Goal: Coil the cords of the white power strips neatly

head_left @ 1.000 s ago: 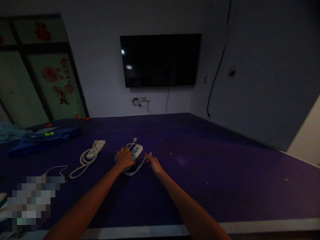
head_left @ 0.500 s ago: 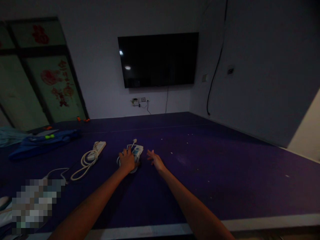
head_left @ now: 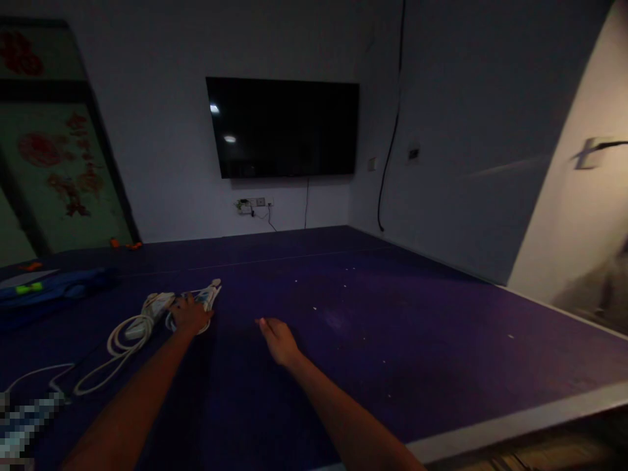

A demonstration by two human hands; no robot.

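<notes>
My left hand (head_left: 191, 315) lies over a white power strip (head_left: 209, 296), its fingers bent around the strip and its coiled cord. The plug (head_left: 216, 283) sticks out at the far end; part of the strip is hidden under the hand. Close by on the left, a second white power strip (head_left: 159, 303) rests with its pale cord (head_left: 112, 341) looped beside it. My right hand (head_left: 279, 339) hovers above or lightly meets the purple surface (head_left: 314, 366), apart from both strips. Its thumb and fingers reach forward with nothing seen in them.
Blue cloth (head_left: 73, 288) with a yellow-green item (head_left: 29, 288) lies at far left. Small orange pieces (head_left: 132, 246) sit near the door. A television (head_left: 289, 131) hangs on the back wall above sockets (head_left: 258, 203). A pale edge (head_left: 490, 418) borders the surface in front.
The view has turned right. My left hand has shifted the power strip leftward, close to the second strip. My right hand has moved left, and its fingers have come closer together.
</notes>
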